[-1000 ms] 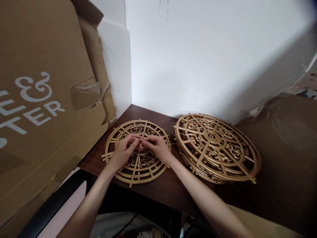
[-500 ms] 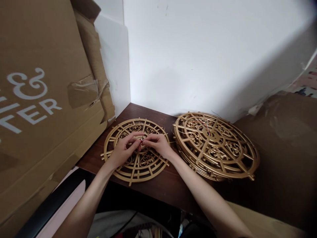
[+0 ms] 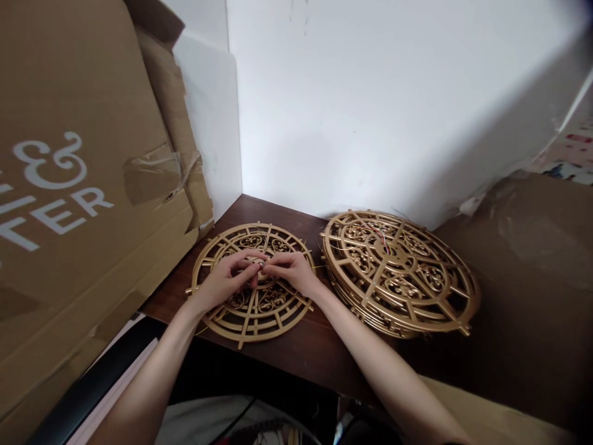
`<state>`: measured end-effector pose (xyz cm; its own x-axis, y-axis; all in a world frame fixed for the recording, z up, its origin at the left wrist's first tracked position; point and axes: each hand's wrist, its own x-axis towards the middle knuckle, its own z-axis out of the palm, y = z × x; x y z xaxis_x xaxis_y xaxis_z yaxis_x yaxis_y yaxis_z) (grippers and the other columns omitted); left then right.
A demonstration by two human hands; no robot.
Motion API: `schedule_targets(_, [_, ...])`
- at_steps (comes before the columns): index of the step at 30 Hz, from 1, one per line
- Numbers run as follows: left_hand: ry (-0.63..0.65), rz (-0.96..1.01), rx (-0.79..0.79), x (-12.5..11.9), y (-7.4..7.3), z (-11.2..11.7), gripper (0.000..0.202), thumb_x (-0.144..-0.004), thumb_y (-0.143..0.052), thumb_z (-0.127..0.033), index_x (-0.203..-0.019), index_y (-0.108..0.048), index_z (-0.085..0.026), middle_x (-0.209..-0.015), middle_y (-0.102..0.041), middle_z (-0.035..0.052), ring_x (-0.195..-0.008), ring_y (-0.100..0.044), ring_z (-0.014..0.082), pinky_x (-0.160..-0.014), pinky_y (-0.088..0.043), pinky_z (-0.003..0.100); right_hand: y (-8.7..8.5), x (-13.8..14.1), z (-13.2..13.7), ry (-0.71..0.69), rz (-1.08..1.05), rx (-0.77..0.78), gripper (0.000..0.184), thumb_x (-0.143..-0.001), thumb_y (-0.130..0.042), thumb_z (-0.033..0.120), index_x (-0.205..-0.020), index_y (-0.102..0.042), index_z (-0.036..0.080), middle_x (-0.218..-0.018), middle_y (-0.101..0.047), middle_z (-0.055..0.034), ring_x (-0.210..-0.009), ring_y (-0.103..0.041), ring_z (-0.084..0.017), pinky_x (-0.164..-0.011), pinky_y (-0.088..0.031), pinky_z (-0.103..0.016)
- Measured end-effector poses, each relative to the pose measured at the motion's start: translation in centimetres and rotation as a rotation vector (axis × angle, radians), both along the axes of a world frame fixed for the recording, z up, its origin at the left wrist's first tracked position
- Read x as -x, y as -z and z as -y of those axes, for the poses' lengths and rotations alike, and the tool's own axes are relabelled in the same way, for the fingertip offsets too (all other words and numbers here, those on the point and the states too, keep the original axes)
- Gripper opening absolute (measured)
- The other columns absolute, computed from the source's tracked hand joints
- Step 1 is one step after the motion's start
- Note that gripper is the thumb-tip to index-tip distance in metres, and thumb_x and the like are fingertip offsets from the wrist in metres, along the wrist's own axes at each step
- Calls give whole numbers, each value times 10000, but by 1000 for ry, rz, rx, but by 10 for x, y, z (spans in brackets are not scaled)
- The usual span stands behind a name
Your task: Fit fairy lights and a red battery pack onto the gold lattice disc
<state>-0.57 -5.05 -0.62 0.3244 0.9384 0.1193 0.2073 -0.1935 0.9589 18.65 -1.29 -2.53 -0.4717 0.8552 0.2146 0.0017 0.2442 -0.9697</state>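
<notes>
A gold openwork disc (image 3: 259, 309) lies flat on the dark wooden table (image 3: 296, 349). My left hand (image 3: 225, 281) and my right hand (image 3: 291, 272) meet over its centre, fingertips pinched together on a small piece with thin wires that I cannot make out clearly. Both hands rest on the disc. To the right sits a stack of gold discs (image 3: 398, 275) of the same kind, with red and white wires at the top one's centre.
A large cardboard box (image 3: 83, 185) with white lettering leans at the left, touching the table's edge. White walls (image 3: 370, 105) close the corner behind. Brown paper-covered bulk (image 3: 532, 259) stands at the right. A dark bar (image 3: 92, 377) runs below the table's left edge.
The hands stay pinched at the disc's centre with only slight finger movement. The view has drifted a little, shifting everything slightly left.
</notes>
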Motion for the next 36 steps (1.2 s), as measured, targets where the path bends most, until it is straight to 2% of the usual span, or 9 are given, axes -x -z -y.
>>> schedule_targets(4, [106, -47, 88, 7, -6, -3, 395, -851, -583, -432, -1149, -611, -174, -609, -618, -6, -440, -459, 93, -396, -324, 174, 0, 0, 0, -17, 53, -83, 278, -726, -743, 472, -755, -774, 197, -735, -694, -18, -704, -599, -150, -676, -444, -269])
schedule_targets(7, [147, -49, 121, 9, -9, -3, 384, -838, -594, -429, -1121, -625, -171, -619, -634, 5, -462, -492, 106, -403, -346, 179, -1, 0, 0, -24, 66, -100, 269, -736, -737, 472, -757, -775, 207, -739, -696, -16, -702, -602, -153, -672, -442, -272])
schedule_targets(13, [161, -43, 58, 10, -10, -2, 297, -827, -620, -397, -1021, -658, -176, -639, -685, 28, -589, -603, 148, -537, -449, 219, 0, -1, 0, -50, 61, -57, 272, -711, -763, 455, -770, -775, 190, -720, -697, -12, -677, -600, -144, -658, -431, -262])
schedule_targets(16, [172, -44, 54, 11, -9, -1, 280, -823, -626, -402, -990, -663, -181, -648, -705, 32, -573, -602, 147, -527, -442, 217, -1, 0, 2, -29, 63, -50, 274, -704, -766, 455, -768, -773, 189, -719, -701, -10, -684, -605, -143, -669, -438, -260])
schedule_targets(25, [133, -55, 42, 10, -1, -3, 313, -854, -603, -405, -1052, -637, -165, -703, -723, 35, -611, -616, 139, -557, -437, 211, 2, 4, 4, 19, 8, 12, 253, -684, -777, 396, -807, -757, 176, -756, -717, -17, -692, -632, -144, -675, -484, -262])
schedule_targets(30, [45, 4, 62, 8, -2, -4, 347, -847, -609, -422, -1079, -623, -164, -737, -723, 36, -660, -635, 155, -570, -474, 218, 5, 3, 1, -60, -120, 90, 290, -693, -773, 319, -949, -721, 194, -863, -716, -24, -783, -660, -163, -755, -521, -302])
schedule_targets(32, [2, 33, 88, 8, -3, -5, 388, -835, -617, -446, -1097, -611, -161, -741, -719, 41, -630, -628, 159, -522, -473, 222, 3, 2, 1, -24, -134, 20, 245, -723, -732, 245, -963, -708, 201, -905, -705, -33, -831, -651, -167, -762, -516, -299])
schedule_targets(34, [-33, 56, 108, 6, -5, -8, 416, -817, -627, -468, -1094, -606, -157, -733, -715, 45, -594, -618, 160, -486, -468, 226, 1, 2, 2, 38, -119, -121, 182, -738, -662, 149, -909, -705, 194, -910, -686, -43, -853, -634, -171, -727, -503, -283])
schedule_targets(36, [-82, 57, 95, 4, -7, -13, 416, -795, -646, -474, -1057, -615, -152, -714, -711, 45, -569, -611, 154, -482, -465, 224, -1, 3, 4, 79, -72, -280, 212, -724, -585, 63, -848, -705, 187, -901, -661, -48, -859, -617, -171, -698, -488, -272])
